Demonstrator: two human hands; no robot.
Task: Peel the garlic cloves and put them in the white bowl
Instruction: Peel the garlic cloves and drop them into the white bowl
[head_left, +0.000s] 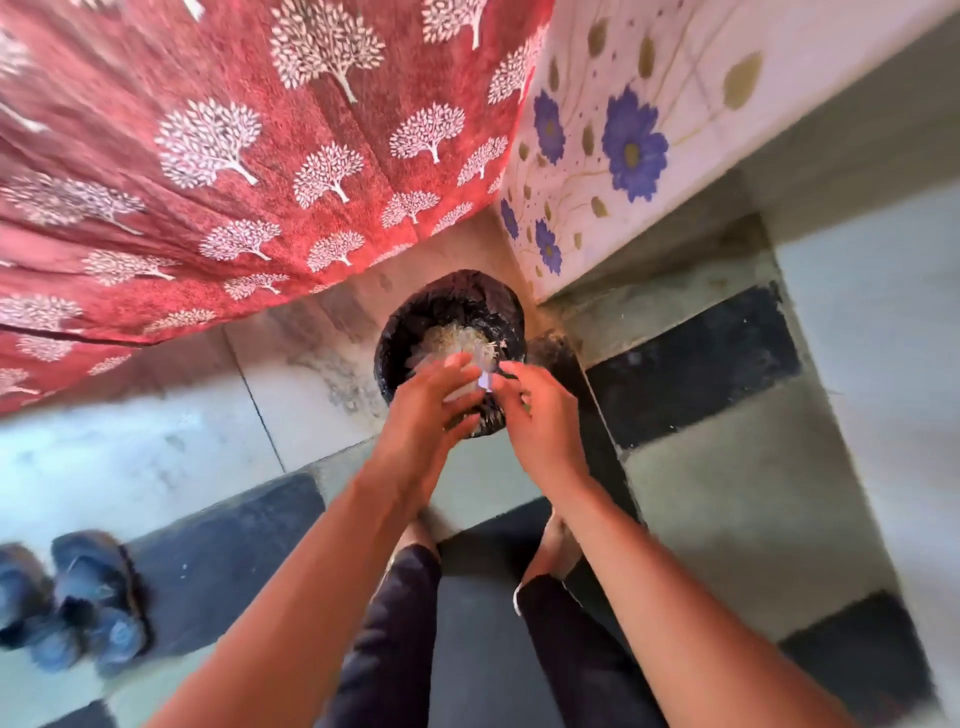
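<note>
Left fingers (457, 371): loosely extended and held close together, tips over the bin opening; pale, papery scraps lie against them, but the blur prevents telling whether they pinch anything.
Right fingers (511, 370): forefinger and thumb drawn together around a small, thin, whitish-translucent flake (485, 382); grip appears to be a pinch, though motion blur softens the outline.
Left hand (423, 415): back of the hand toward the camera, positioned above the near rim of the bin.
Right hand (543, 421): just beside the left hand, the two fingertip groups nearly meeting over the bin.
Garlic skins (454, 338): heap of dry, fibrous, off-white husk material inside the bin, directly beyond the fingertips.
Garlic cloves and white bowl: no whole clove and no bowl can be identified in this view.
Bin (415, 322): round, lined with a crinkled, glossy black plastic bag; stands on the floor in the corner.
Floor (727, 493): smooth stone tiles, pale grey-green alternating with black rectangles.
Curtain (234, 156): red woven fabric, pleated, printed with white tree motifs; hangs to the left of the bin.
Wall (623, 145): glazed white tile with blue flower and olive leaf pattern, to the right of the curtain.
Sandals (78, 603): blue pair, on the floor at far left, well apart from the bin.
</note>
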